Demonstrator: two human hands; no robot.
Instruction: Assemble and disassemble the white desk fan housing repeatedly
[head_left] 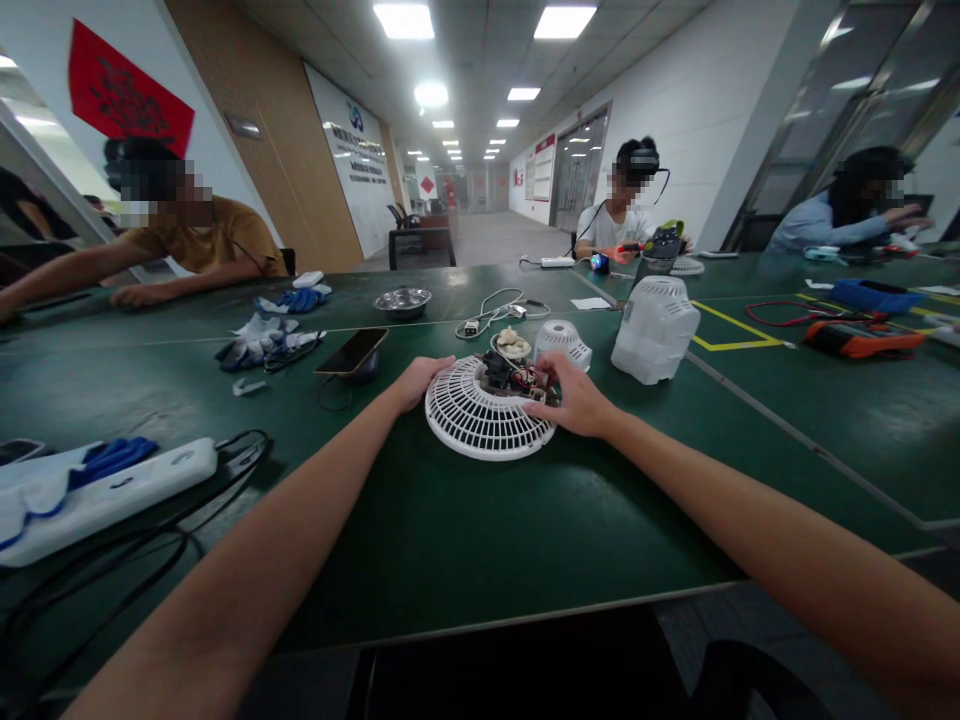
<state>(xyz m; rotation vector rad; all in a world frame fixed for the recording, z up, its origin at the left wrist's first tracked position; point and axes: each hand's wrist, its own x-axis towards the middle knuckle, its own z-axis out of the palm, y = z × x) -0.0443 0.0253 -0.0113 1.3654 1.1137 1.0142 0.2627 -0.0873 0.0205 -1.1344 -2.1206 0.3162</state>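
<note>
A round white fan grille (487, 425) lies on the green table in front of me, with a dark motor assembly (506, 375) and wires on its far half. My left hand (421, 383) grips the grille's left rim, its fingers partly hidden behind the edge. On the other side, my right hand (570, 398) has thumb and fingers closed round the right side of the motor assembly. Just behind it stands a white vented housing (562, 343), and a small cream-coloured part (513, 343) sits beyond the motor.
Left of the grille are a phone (354, 352), gloves (262, 342) and a white power strip (120, 500) with black cables. Behind are a metal bowl (403, 302) and a white cable (499, 315). A white container (656, 330) stands right. Several people sit around the table.
</note>
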